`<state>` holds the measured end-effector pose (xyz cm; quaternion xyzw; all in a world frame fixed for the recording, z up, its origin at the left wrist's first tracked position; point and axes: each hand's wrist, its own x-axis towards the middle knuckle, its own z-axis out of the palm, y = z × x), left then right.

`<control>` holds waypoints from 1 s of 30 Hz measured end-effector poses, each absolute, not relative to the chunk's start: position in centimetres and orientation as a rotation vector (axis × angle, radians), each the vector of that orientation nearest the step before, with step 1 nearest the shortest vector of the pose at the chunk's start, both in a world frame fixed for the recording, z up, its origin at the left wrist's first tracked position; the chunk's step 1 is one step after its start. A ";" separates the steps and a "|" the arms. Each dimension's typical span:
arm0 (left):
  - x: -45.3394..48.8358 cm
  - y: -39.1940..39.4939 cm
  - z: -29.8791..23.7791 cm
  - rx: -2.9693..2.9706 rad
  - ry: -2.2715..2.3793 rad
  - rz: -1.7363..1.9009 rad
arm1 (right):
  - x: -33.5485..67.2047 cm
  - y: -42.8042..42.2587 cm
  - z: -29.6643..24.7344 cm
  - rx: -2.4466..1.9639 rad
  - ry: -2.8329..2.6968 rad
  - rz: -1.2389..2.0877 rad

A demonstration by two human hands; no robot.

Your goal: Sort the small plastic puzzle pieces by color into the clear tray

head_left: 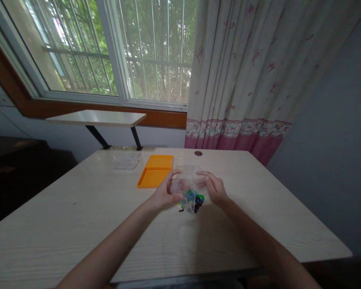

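The left hand [165,193] curves around a see-through plastic box [185,184], thumb near and fingers far. The right hand [217,188] bends at its right side, but blur hides how tightly it holds. The box is tipped just over tiny bits [199,202], green, blue and dark brown, on the smooth, wood-grained worktop [87,220]. Far left lie a flat orange tray [155,178] with raised edges and a thin, clear plastic piece [124,161].

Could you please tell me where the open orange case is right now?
In the head view, the open orange case lies on the desk, left of centre, just beyond the left hand and right of a clear plastic piece.
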<state>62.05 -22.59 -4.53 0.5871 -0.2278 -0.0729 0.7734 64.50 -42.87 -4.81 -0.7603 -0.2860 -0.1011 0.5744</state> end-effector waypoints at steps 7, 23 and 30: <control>62.0 -21.6 -3.8 1.106 -0.535 -0.382 | 66.1 -43.1 -4.7 -1.222 -0.254 0.361; 63.1 -22.4 -5.2 1.173 -0.273 -0.064 | 67.2 -44.0 -6.4 -1.543 -0.646 0.204; 63.1 -22.8 -5.6 1.219 -0.321 -0.068 | 66.9 -43.6 -6.6 -1.628 -0.665 0.058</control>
